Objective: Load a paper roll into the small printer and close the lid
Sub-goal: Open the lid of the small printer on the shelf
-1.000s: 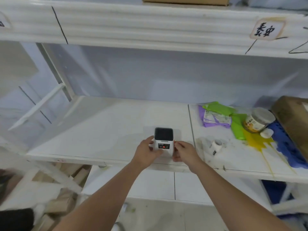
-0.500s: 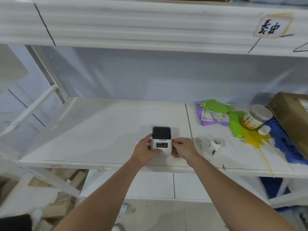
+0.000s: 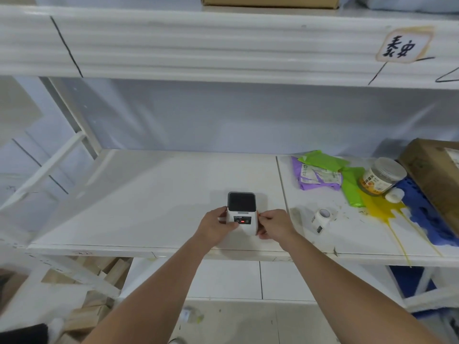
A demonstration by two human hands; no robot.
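Note:
A small white printer with a dark lid on top and a red light on its front stands near the front edge of the white shelf. Its lid lies flat and shut. My left hand grips the printer's left side. My right hand pinches its right side with the fingertips. A white paper roll lies on its side on the shelf, to the right of my right hand and apart from it.
At the back right lie purple and green bags, a jar with its white cap beside it, yellow and blue paint stains, and a cardboard box. An upper shelf hangs overhead. Wood scraps lie on the floor.
Both hands stay on the printer's sides, and the printer keeps its place on the shelf. Only the camera view has shifted slightly.

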